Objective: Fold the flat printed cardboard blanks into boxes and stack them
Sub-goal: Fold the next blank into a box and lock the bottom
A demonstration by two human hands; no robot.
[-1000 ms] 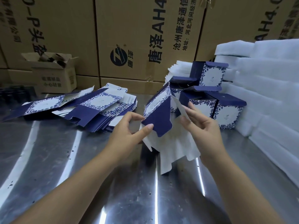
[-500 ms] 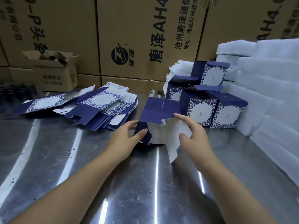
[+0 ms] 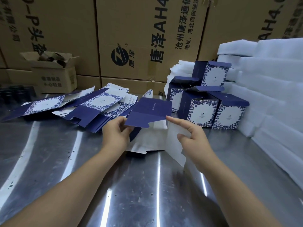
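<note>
Head view: seemingly for squaring, the blank (image 3: pixel 147 141) is braced on the worktop (image 3: pixel 65 161), blue flap (image 3: pixel 147 113) pinched by the left hand (image 3: pixel 116 133), white panel (image 3: pixel 173 138) by the right hand (image 3: pixel 195 140).

Big brown carton (image 3: pixel 144 22): "唐泽AH4", "沧州唐泽通信". Small open carton (image 3: pixel 54 79): "小心轻放", upside down.

We see a table (image 3: pixel 49 161) of bare sheet metal, smooth and shiny enough to throw back long streaks of light, though flecked with small dark marks. The blank (image 3: pixel 150 112) in the middle is thin card, deep blue and matt on its printed side and plain dull white inside, and the folded boxes (image 3: pixel 201 110) share that print. Behind them we find cartons (image 3: pixel 147 38) of brown matt cardboard and soft white foam sheets (image 3: pixel 270 87)
</note>
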